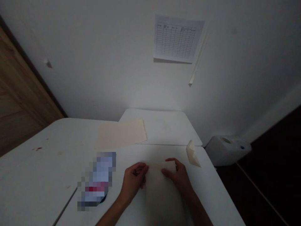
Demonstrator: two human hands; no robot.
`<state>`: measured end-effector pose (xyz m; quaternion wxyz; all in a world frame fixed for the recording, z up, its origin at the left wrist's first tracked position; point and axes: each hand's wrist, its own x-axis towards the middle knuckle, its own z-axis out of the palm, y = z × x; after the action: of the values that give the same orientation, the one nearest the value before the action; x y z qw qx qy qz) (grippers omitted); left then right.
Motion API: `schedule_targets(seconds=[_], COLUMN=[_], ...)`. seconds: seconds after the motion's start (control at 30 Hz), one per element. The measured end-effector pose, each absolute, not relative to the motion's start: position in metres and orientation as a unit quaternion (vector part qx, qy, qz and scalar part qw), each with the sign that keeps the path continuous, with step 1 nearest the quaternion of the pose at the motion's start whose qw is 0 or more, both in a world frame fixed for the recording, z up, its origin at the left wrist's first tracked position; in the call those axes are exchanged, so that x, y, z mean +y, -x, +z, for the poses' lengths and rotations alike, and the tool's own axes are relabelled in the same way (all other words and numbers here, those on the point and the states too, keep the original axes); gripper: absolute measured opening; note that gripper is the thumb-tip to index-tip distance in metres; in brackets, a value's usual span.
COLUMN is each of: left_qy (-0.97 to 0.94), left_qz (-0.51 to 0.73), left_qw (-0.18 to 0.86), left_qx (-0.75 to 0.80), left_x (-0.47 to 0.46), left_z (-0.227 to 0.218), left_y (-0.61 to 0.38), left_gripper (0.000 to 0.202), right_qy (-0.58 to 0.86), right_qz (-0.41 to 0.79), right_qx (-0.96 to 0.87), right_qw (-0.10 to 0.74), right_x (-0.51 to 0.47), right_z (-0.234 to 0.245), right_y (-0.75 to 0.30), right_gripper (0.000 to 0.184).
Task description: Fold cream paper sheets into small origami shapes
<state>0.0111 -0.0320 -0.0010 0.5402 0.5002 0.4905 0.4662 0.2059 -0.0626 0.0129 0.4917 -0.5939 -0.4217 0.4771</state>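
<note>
A long sheet of cream paper [162,194] lies before me on the white table, its near end running out of the picture. My left hand [135,177] pinches the far left corner between thumb and fingers. At the far right corner my right hand [177,174] grips the edge, thumb on top and fingers behind it. Just beyond the right hand stands a small folded paper boat [193,153] of the same cream colour. Further back on the left, another cream sheet [121,134] lies flat across the table joint.
A blurred-out phone-like object [98,179] lies left of my left hand. The white table [54,163] has reddish stains at left. A printed chart [177,39] hangs on the wall. A white plastic container [227,150] stands on the floor beyond the right edge.
</note>
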Motion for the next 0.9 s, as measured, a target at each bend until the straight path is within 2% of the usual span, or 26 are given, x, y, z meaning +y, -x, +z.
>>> schedule_targets(seconds=[0.63,0.9], left_qy=[-0.515,-0.516], left_qz=[0.464,0.471], left_qw=[0.527,0.517], left_qx=[0.492,0.495], left_x=[-0.032,-0.028], left_z=[0.001,-0.001], left_y=[-0.009,-0.005], left_gripper=[0.034,0.035], right_qy=[0.588,0.58], right_qz=[0.497,0.493], right_qx=[-0.398,-0.383], right_qw=[0.498,0.524], right_x=[-0.06,-0.059], right_z=[0.008,0.003], right_y=[-0.21,-0.221], right_gripper=[0.056,0.041])
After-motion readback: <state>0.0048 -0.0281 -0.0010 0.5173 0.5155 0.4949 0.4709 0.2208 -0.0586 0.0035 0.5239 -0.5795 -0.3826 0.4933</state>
